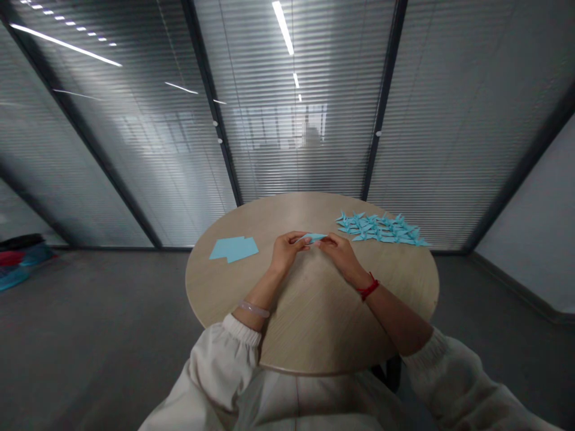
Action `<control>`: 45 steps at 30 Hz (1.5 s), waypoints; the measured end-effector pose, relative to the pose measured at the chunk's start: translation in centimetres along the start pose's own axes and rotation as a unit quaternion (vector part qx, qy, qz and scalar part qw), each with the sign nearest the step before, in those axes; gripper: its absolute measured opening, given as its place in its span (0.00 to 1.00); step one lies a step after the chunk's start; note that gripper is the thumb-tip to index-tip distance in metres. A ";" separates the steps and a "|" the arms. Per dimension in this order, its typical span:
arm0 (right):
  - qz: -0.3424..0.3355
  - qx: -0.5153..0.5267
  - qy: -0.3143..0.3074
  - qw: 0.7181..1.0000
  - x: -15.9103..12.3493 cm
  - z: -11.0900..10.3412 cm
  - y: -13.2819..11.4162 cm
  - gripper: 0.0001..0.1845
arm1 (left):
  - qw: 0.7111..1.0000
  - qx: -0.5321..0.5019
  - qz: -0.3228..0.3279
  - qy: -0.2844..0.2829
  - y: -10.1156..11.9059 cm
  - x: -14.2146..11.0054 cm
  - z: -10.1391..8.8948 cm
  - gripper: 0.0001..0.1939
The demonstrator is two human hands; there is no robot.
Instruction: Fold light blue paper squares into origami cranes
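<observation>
A small piece of folded blue paper (315, 237) is held between my two hands above the middle of the round table. My left hand (286, 249) pinches its left end, thumb and fingers closed on it. At the other end, my right hand (340, 254) grips the paper with its fingertips. The exact folds are too small to make out. Flat blue paper sheets (233, 248) lie overlapping to the left of my left hand. Beyond my right hand rests a cluster of folded blue paper cranes (381, 228), in several rows.
The round wooden table (309, 323) has its near edge close to my body. Glass partitions with blinds (300, 161) stand behind it. A bin-like object with a blue bag (24, 260) sits on the floor at far left. A plain wall (534, 239) rises at right.
</observation>
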State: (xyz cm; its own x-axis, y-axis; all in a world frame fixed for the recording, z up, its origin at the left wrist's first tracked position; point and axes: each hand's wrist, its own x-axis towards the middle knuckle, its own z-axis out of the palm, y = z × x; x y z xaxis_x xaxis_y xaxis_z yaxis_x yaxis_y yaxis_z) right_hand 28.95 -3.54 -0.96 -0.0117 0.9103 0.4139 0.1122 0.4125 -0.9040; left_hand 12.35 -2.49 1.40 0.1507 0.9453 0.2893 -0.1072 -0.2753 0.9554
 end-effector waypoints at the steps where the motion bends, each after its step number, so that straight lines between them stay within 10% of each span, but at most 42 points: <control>1: -0.020 -0.011 0.018 1.000 0.0 0.0 0.0 0.19 | 1.000 0.021 0.004 0.000 0.0 0.0 -0.1 0.20; 13: -0.211 -0.161 -0.003 0.964 0.1 -0.6 -0.5 0.13 | 0.972 0.225 0.041 -0.052 0.2 -0.3 0.1 0.13; 45: -0.372 -0.362 -0.018 0.855 -0.2 -1.4 -0.3 0.13 | 0.983 -0.125 -0.122 -0.054 0.8 -1.0 0.6 0.09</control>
State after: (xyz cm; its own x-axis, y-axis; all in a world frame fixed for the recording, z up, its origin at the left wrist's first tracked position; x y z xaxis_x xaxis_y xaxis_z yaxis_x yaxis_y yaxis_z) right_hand 30.32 -3.88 -0.66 -0.3769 0.4120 0.8296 0.6452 0.7593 -0.0840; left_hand 12.70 -3.80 1.91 0.3035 0.9502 0.0704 -0.2918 0.0223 0.9562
